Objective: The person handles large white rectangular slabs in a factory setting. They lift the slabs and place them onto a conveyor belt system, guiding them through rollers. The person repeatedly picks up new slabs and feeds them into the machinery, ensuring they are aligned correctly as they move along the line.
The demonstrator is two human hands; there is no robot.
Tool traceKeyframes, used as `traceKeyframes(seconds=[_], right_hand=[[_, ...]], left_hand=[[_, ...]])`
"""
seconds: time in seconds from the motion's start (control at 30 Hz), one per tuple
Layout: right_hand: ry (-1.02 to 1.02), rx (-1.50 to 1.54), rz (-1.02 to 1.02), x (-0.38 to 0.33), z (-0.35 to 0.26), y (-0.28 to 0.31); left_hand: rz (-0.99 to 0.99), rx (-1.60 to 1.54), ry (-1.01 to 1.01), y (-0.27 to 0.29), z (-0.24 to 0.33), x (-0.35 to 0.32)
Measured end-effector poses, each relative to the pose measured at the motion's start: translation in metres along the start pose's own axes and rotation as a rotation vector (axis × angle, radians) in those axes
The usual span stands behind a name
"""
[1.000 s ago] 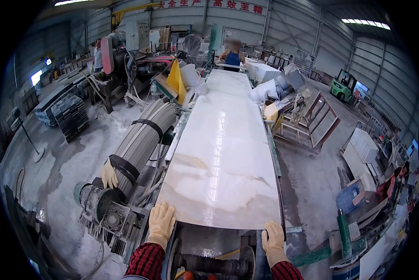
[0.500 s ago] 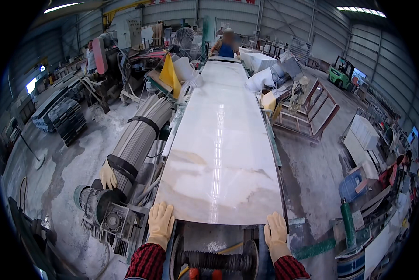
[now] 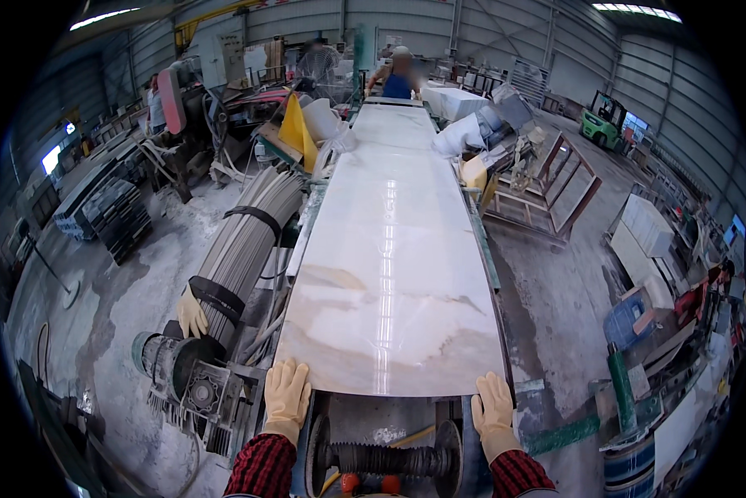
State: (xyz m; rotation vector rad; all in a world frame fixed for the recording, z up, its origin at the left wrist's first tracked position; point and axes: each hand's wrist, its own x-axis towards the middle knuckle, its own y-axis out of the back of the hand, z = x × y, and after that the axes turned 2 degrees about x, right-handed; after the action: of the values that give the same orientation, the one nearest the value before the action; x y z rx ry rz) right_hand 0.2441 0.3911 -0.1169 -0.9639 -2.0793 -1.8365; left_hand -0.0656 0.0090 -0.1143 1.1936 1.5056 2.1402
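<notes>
Marble slab (image 3: pixel 393 274) stretching ahead, left hand (image 3: pixel 286 397) and right hand (image 3: pixel 495 408) flat against its near corners, fingers spread

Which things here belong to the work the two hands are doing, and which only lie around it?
In the work:
- left hand, gloved, on the near edge of the polished marble slab
- right hand, gloved, on the same edge
- ribbed roller below that edge

Lying about:
- strapped bundle of grey rods
- loose glove against it
- green forklift
- metal A-frame rack
</notes>
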Motion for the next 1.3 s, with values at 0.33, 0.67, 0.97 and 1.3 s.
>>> traceKeyframes(seconds=[0.33,0.67,0.97,1.3], right_hand=[[0.002,-0.002,-0.001,0.001,-0.004,0.004],[-0.005,-0.003,0.002,-0.011,0.003,-0.002],[-0.02,0.025,-0.03,-0.009,-0.003,0.005],[-0.027,0.009,-0.017,-0.019,0.001,0.0]], left_hand=[[-0.029,0.021,0.015,0.004,0.002,-0.003],[-0.04,0.055,0.007,0.009,0.006,-0.005],[-0.028,0.011,0.002,0.011,0.004,-0.009],[-0.018,-0.011,-0.005,0.015,0.006,-0.011]])
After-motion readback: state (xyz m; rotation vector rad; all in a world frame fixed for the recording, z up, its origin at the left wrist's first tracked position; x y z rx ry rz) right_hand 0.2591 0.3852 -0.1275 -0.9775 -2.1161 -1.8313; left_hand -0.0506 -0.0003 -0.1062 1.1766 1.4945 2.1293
